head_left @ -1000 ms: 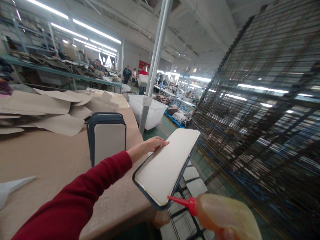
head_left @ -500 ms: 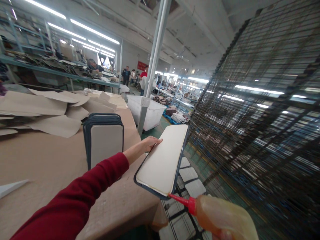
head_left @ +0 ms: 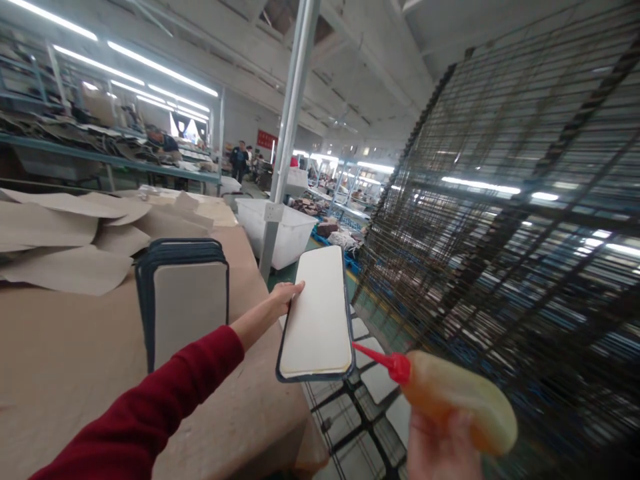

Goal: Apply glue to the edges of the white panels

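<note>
Fingers (head_left: 290, 293) of the left hand (head_left: 280, 301) gripped a white panel (head_left: 319, 313) as the right hand (head_left: 443, 443) aimed a glue bottle (head_left: 450, 397) at its edge, gluing apparently next.

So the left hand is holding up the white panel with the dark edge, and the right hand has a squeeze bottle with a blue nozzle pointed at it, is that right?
Not quite: the nozzle is red, not blue. The head view shows the right hand gripping an amber squeeze bottle whose red nozzle points at the white panel with the dark edge, held up by the left hand.
</note>
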Motion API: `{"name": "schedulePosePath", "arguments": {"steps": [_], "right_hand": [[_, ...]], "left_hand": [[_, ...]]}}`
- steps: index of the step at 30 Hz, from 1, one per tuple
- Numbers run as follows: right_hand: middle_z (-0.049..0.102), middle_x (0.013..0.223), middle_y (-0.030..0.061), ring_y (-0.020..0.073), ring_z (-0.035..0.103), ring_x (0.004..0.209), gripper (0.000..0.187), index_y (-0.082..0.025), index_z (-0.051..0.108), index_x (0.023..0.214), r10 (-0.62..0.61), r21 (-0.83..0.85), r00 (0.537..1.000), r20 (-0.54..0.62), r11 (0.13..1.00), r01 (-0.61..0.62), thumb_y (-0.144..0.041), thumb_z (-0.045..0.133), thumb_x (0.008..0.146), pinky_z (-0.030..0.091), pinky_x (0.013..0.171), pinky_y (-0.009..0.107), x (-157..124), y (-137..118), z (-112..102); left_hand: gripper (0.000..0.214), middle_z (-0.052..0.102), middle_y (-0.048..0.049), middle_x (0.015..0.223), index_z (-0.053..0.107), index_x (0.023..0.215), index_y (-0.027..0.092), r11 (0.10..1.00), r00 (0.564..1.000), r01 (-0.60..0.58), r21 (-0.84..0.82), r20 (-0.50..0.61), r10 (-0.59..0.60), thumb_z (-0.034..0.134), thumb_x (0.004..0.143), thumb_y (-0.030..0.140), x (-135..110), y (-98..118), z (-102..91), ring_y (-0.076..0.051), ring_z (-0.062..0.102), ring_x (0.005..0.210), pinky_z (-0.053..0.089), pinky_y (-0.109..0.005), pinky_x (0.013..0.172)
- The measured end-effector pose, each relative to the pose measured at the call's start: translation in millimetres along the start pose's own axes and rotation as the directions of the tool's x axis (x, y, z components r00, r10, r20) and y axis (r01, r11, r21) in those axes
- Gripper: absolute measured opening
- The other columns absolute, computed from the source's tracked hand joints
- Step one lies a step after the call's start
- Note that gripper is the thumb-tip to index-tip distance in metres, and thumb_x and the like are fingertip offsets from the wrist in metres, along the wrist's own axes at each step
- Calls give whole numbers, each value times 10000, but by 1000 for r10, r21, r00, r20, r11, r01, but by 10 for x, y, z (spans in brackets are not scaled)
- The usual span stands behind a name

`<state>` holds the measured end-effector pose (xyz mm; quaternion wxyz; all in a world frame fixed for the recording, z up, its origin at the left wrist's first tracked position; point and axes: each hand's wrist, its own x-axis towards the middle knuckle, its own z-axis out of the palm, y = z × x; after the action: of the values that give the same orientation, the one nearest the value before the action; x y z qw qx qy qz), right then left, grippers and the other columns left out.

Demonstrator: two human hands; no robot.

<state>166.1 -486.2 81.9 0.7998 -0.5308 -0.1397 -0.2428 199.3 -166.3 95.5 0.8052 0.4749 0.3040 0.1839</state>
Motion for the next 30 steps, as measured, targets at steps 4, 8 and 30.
{"name": "schedulePosePath", "arguments": {"steps": [4,8,30], "right_hand": [[669,1202,-54,155,610,1124,625,-309,697,1111,38,223,999,-36,974,-29,-387,952,545,568,819,208,372,-165,429],[694,948,-2,177,646,892,622,-199,684,1006,-8,178,1000,30,984,2,-381,953,476,582,848,354,764,-113,685],[713,983,12,154,652,839,765,-202,621,1161,188,-170,982,14,968,-183,-546,907,540,519,749,205,-35,461,-32]], "left_hand": [[360,670,-10,600,607,707,144,999,998,-24,38,67,22,932,623,274,-106,-8,75,-142,615,506,526,-264,544],[345,688,-17,597,621,683,142,996,990,-39,77,137,28,936,603,257,-185,18,188,-148,619,502,509,-260,539],[302,708,-52,597,668,659,144,981,902,-125,149,428,51,859,453,254,-165,15,172,-189,629,541,507,-288,550]]}}
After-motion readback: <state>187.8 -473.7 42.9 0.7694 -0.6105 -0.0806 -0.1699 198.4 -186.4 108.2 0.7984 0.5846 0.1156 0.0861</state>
